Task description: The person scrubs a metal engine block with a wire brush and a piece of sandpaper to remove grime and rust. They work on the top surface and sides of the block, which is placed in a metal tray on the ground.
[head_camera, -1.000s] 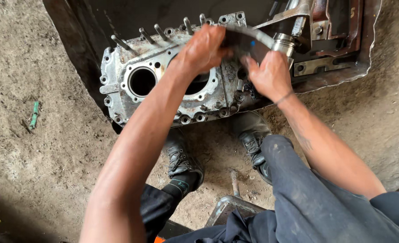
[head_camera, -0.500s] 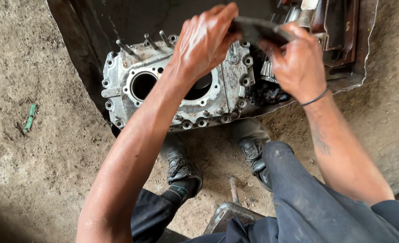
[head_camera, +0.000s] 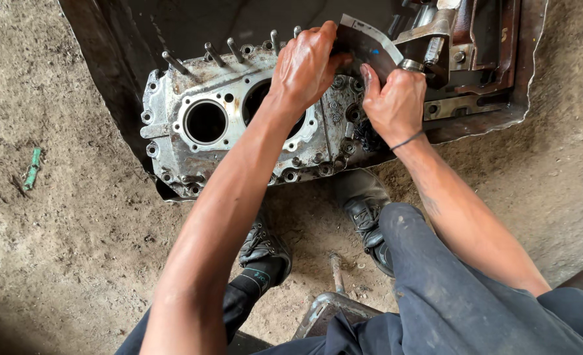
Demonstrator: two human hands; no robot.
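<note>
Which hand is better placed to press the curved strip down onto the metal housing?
Probably the left hand: it lies over the metal housing, gripping the curved strip. The right hand holds the strip's edge beside it.

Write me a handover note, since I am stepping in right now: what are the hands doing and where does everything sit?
Left hand and right hand both grip a curved dark gasket piece above the metal housing. The housing lies face up in a dark metal tray on the dirt floor, studs upright along its far edge. The piece is not laid on the housing yet.
</note>
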